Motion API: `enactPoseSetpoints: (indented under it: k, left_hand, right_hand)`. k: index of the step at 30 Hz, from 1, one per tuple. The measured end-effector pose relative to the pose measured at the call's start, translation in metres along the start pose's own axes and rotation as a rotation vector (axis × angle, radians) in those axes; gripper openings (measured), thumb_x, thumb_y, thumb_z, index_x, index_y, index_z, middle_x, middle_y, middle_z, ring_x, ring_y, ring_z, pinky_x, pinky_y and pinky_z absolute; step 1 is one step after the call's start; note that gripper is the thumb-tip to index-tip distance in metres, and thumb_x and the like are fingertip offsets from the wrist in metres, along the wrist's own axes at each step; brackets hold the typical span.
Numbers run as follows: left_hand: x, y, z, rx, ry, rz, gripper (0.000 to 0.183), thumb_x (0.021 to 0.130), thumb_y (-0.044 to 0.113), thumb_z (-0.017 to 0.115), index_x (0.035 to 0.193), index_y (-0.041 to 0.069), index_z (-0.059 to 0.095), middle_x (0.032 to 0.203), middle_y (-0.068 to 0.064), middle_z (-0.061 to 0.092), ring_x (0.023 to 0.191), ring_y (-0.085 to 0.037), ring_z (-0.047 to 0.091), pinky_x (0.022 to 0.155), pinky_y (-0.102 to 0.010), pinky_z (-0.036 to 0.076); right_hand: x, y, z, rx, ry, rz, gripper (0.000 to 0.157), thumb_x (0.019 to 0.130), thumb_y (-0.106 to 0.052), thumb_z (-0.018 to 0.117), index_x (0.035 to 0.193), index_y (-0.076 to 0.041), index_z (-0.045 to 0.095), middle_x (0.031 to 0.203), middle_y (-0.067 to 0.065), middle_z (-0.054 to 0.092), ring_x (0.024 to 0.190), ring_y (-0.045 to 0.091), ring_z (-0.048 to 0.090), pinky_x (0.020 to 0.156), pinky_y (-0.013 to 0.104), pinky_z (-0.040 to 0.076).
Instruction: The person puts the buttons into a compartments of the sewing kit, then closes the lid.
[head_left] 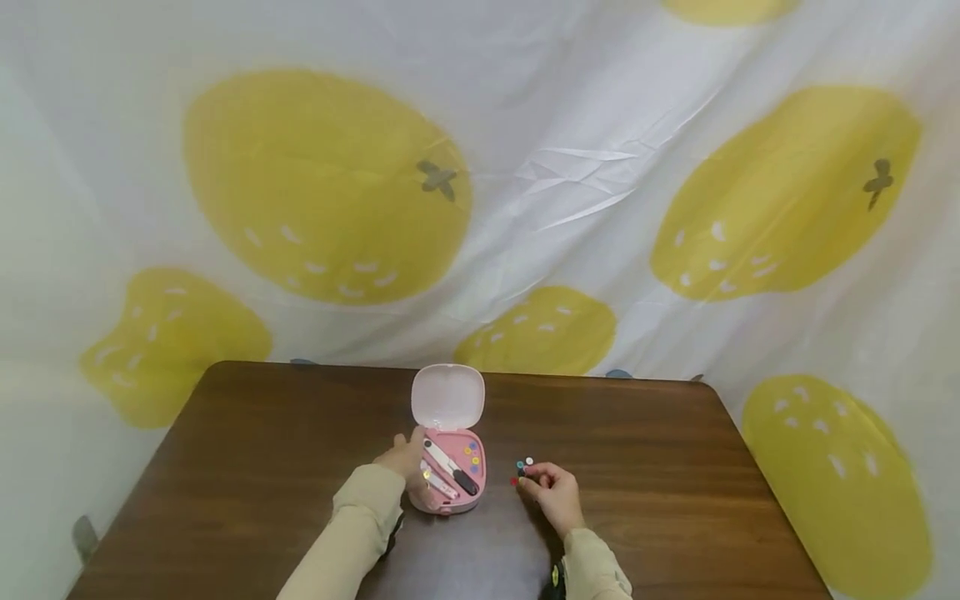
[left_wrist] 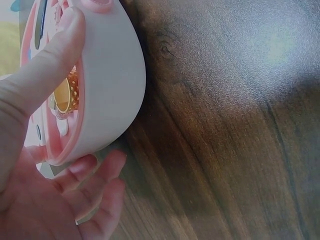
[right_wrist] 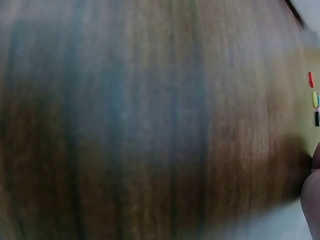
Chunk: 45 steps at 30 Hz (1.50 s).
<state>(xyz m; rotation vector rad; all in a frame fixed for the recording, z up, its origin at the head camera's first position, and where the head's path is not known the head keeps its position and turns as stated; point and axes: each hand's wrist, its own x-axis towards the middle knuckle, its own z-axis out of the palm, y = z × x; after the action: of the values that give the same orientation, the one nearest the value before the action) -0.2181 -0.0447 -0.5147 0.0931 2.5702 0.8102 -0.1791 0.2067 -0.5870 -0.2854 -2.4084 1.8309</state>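
A small pink sewing kit case (head_left: 468, 500) stands with its lid raised. My left hand (head_left: 405, 458) holds its left side; in the left wrist view the thumb (left_wrist: 60, 50) lies across the rim and the fingers spread by the outer wall. Inside show a gold thimble (left_wrist: 65, 95), a long white tool with a black end (head_left: 452, 467) and several small yellow and blue buttons (head_left: 472, 450). Right of the case, my right hand (head_left: 555, 497) has thumb and index fingertips right at a few loose buttons (head_left: 520, 464). I cannot tell if it pinches one.
The pale pink lid (head_left: 448, 397) leans back behind the case. Brown wood-grain table (head_left: 660, 483) surrounds both hands. A white cloth with yellow fruit prints (head_left: 330, 183) hangs along the table's far edge. In the right wrist view, a red button (right_wrist: 311, 79) lies near the right border.
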Motion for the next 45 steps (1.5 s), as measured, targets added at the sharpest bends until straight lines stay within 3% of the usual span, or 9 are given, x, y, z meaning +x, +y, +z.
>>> enactPoseSetpoints:
  k: [5, 9, 13, 22, 28, 34, 38, 45]
  left_hand:
    - [-0.002, 0.003, -0.001, 0.015, 0.015, 0.050, 0.111, 0.045, 0.018, 0.090, 0.135, 0.007, 0.026, 0.124, -0.032, 0.034, 0.097, -0.046, 0.052, 0.084, -0.054, 0.042]
    - [-0.004, 0.008, -0.006, 0.018, 0.012, 0.036, 0.112, 0.045, 0.017, 0.090, 0.136, 0.007, 0.026, 0.124, -0.032, 0.034, 0.097, -0.046, 0.052, 0.084, -0.054, 0.042]
    - [0.000, 0.007, -0.005, 0.029, 0.023, 0.036, 0.113, 0.045, 0.018, 0.090, 0.136, 0.008, 0.025, 0.124, -0.031, 0.035, 0.096, -0.045, 0.052, 0.083, -0.054, 0.042]
    - [0.003, 0.007, -0.007, 0.020, 0.006, 0.040, 0.110, 0.048, 0.018, 0.089, 0.137, 0.010, 0.025, 0.127, -0.031, 0.033, 0.101, -0.047, 0.049, 0.085, -0.055, 0.041]
    - [0.004, 0.011, -0.020, 0.022, -0.011, 0.026, 0.111, 0.049, 0.018, 0.089, 0.138, 0.012, 0.023, 0.127, -0.029, 0.034, 0.100, -0.043, 0.050, 0.085, -0.054, 0.041]
    - [0.005, 0.011, -0.028, 0.031, -0.028, 0.015, 0.114, 0.049, 0.021, 0.089, 0.140, 0.014, 0.020, 0.126, -0.026, 0.034, 0.100, -0.041, 0.050, 0.085, -0.052, 0.042]
    - [0.008, 0.012, -0.036, 0.039, -0.029, 0.015, 0.115, 0.050, 0.022, 0.089, 0.140, 0.016, 0.018, 0.126, -0.025, 0.034, 0.102, -0.041, 0.049, 0.086, -0.052, 0.041]
    - [0.007, 0.017, -0.044, 0.048, -0.062, 0.021, 0.119, 0.052, 0.021, 0.088, 0.143, 0.014, 0.011, 0.130, -0.028, 0.030, 0.101, -0.040, 0.050, 0.085, -0.051, 0.042]
  right_hand:
    - [-0.006, -0.010, -0.002, 0.035, 0.001, 0.022, 0.020, 0.069, 0.009, 0.069, 0.086, 0.015, 0.062, 0.053, -0.004, 0.034, 0.045, 0.000, 0.029, 0.044, 0.016, 0.024]
    - [-0.003, -0.011, -0.004, 0.072, -0.007, 0.032, 0.022, 0.069, 0.010, 0.068, 0.088, 0.016, 0.061, 0.053, -0.004, 0.036, 0.046, 0.001, 0.030, 0.044, 0.015, 0.024]
    - [0.005, 0.004, -0.003, 0.079, 0.011, 0.011, 0.022, 0.068, 0.007, 0.070, 0.088, 0.013, 0.063, 0.053, -0.007, 0.036, 0.047, 0.000, 0.031, 0.044, 0.015, 0.026]
    - [0.004, 0.001, -0.005, 0.067, 0.078, 0.005, 0.020, 0.066, 0.007, 0.072, 0.084, 0.009, 0.065, 0.054, -0.007, 0.038, 0.049, 0.001, 0.034, 0.046, 0.016, 0.029]
    - [0.009, -0.012, -0.006, 0.089, 0.052, -0.019, 0.020, 0.068, 0.007, 0.071, 0.086, 0.011, 0.064, 0.054, -0.005, 0.037, 0.048, 0.002, 0.033, 0.045, 0.015, 0.027]
    - [0.003, -0.043, -0.005, 0.092, 0.039, -0.012, 0.022, 0.069, 0.010, 0.068, 0.089, 0.016, 0.062, 0.054, -0.002, 0.036, 0.047, 0.002, 0.031, 0.045, 0.016, 0.026]
    - [0.004, -0.058, -0.003, 0.081, 0.038, -0.051, 0.023, 0.070, 0.010, 0.067, 0.091, 0.017, 0.061, 0.053, -0.002, 0.036, 0.046, 0.000, 0.030, 0.044, 0.015, 0.024]
    - [0.016, -0.054, -0.004, 0.081, 0.032, -0.060, 0.023, 0.069, 0.011, 0.067, 0.091, 0.016, 0.061, 0.052, -0.002, 0.037, 0.044, 0.000, 0.031, 0.043, 0.016, 0.025]
